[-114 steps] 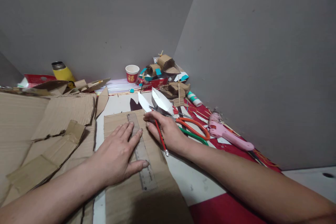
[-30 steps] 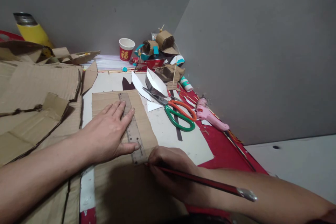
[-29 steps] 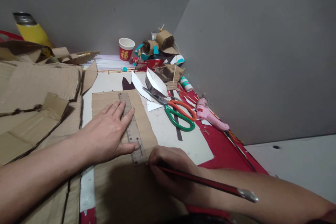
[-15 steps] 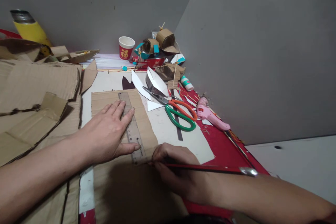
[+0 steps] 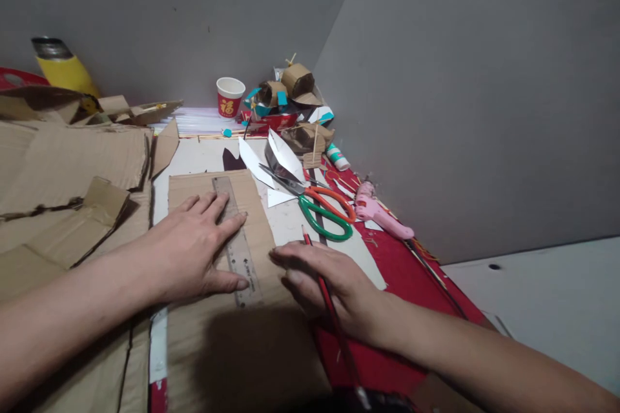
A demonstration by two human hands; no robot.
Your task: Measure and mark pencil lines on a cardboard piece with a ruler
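In the head view, the left hand (image 5: 194,248) is laid flat and spread wide, palm down, on a sheet of cardboard (image 5: 232,310), with the fingertips and thumb pressed onto a clear ruler (image 5: 235,239). The ruler is seen running away from the hand along its thumb side, its near end just beyond the thumb tip.

Just to the right of that thumb, the right hand (image 5: 324,281) is rested on the edge of the same cardboard, fingers stretched out nearly flat toward the ruler without touching it. A red pencil (image 5: 329,306) is held loosely between the fingers of this hand, its point shown past the knuckles on the far side and its shaft trailing back over the wrist.

Beyond the right hand, scissors with orange and green handles (image 5: 322,210) are seen lying on white paper, and further to the right a pink glue gun (image 5: 380,211) is seen on the red surface. Past the left hand, far off near the wall, a red and white paper cup (image 5: 228,97) is seen standing. To the left of the left forearm, torn cardboard pieces (image 5: 72,206) are piled.
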